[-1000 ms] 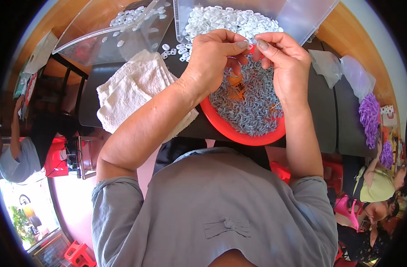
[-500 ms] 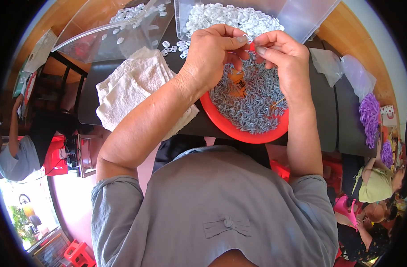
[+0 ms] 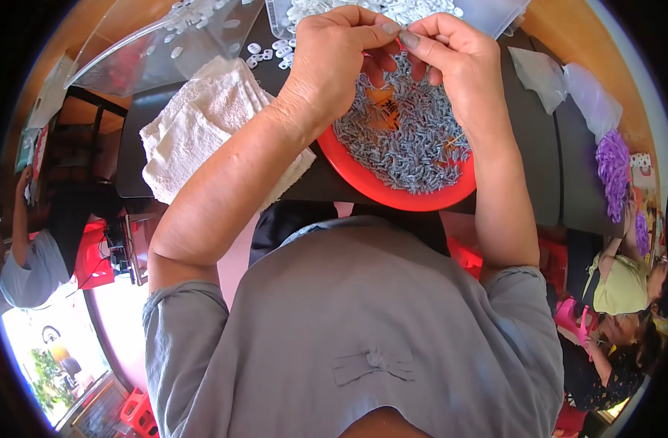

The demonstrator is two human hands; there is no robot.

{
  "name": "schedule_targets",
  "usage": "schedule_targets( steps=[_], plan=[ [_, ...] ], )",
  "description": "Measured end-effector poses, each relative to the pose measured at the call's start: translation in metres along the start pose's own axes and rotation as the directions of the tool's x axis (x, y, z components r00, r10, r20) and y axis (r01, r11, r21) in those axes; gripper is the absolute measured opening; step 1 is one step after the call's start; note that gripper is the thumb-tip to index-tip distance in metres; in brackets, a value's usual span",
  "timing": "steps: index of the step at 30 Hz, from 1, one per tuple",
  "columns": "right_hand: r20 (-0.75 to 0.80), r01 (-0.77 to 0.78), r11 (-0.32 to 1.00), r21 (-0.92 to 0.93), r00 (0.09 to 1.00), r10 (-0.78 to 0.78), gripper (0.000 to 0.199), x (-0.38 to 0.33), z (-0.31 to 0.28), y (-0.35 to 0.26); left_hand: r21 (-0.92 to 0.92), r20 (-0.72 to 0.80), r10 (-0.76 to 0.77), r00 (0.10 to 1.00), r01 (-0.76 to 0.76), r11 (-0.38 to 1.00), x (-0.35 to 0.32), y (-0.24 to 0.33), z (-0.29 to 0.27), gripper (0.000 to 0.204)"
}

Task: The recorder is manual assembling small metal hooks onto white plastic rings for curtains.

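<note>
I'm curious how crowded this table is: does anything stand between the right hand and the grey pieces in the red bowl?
Nothing visible does: the grey pieces lie uncovered in the red bowl, beside the right hand in this view; the cloth lies to the left.

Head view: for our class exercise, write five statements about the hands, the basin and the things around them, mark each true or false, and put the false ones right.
1. The left hand and the right hand have their fingertips close together. True.
2. The pale cloth lies right of the red basin. False: it lies to the left.
3. The basin holds many small grey pieces. True.
4. The purple bundle is at the picture's left side. False: it is at the right.
5. Some white pieces lie loose on the dark table. True.
</note>
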State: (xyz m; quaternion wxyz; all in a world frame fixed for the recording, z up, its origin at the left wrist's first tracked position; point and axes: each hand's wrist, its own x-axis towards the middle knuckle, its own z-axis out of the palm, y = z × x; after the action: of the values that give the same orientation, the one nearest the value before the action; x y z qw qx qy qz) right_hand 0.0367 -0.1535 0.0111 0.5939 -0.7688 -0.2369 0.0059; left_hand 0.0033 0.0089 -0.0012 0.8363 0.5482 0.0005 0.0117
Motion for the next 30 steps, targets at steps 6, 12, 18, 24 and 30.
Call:
schedule_targets(
  steps=[6,12,18,24,30],
  plan=[
    [0.018,-0.032,0.993,-0.115,0.999,0.035,0.01,-0.002,-0.002,-0.009,0.037,-0.035,-0.002,0.999,0.004,0.999,0.006,-0.002,-0.001,0.009],
    [0.35,0.292,0.6,-0.744,0.937,-0.023,0.011,-0.006,-0.013,-0.009,0.228,0.05,-0.021,0.999,0.009,0.974,0.01,-0.016,-0.013,0.014],
    [0.458,0.439,0.542,-0.716,0.882,-0.109,0.015,-0.007,-0.019,0.014,0.278,0.06,-0.016,0.998,-0.001,0.961,0.012,-0.016,-0.008,0.014],
    [0.309,0.319,0.771,-0.551,0.937,-0.167,0.008,-0.004,-0.025,0.022,0.281,0.035,-0.027,0.999,0.016,0.96,0.01,-0.014,-0.006,0.015],
    [0.235,0.096,0.946,-0.309,0.972,-0.021,0.014,0.002,-0.034,0.011,0.251,0.044,-0.037,0.998,0.025,0.968,0.009,-0.015,-0.004,0.015]
  ],
)
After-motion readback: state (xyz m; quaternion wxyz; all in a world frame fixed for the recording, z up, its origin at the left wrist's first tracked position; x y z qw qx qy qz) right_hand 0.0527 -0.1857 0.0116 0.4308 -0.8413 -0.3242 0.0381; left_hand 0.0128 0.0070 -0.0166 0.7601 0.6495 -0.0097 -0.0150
